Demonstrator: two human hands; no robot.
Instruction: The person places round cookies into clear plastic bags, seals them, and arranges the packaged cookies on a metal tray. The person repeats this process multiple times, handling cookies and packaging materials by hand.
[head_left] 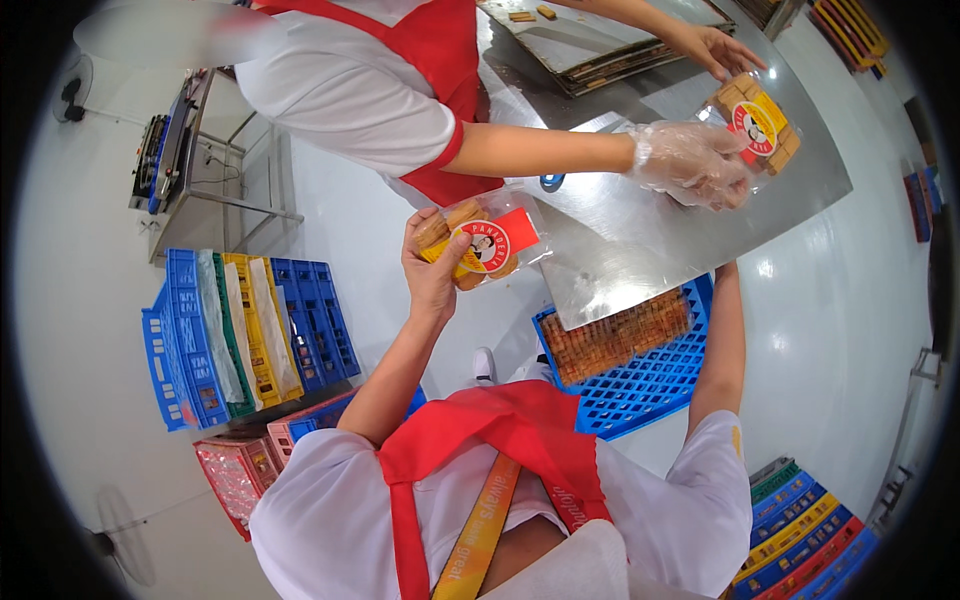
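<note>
My left hand is closed on a clear plastic pack of biscuits, thumb across its front. The pack holds golden-brown pieces behind a round red-and-yellow label, and it is held up left of the metal table. My right forearm reaches to the table's near edge, where the tabletop hides the hand and its fingers. Under that edge is a blue crate holding rows of packed biscuits. Across the table, a co-worker's gloved hand and bare hand hold a similar pack.
Stacked trays lie at the table's far side, with a few loose biscuits on top. Colourful crates stand at left, beside a red-and-pink container. More stacked crates stand at lower right. The co-worker's arm crosses above the table.
</note>
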